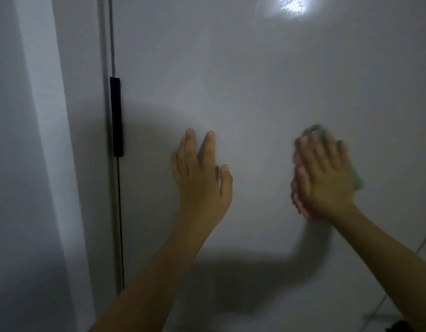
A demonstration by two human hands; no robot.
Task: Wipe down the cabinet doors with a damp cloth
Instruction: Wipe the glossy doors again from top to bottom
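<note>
White cabinet door: left hand rests flat, fingers straight. At its 3 o'clock, right hand presses cloth flat-fingered.

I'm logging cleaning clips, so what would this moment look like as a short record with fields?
surface: white cabinet door, glossy, light glare near top
handle: black vertical bar handle on the door's left edge
left hand: left hand flat on the door, fingers straight, holding nothing
right hand: right hand pressing a cloth against the door
cloth: pink and green cloth, blurred
</note>
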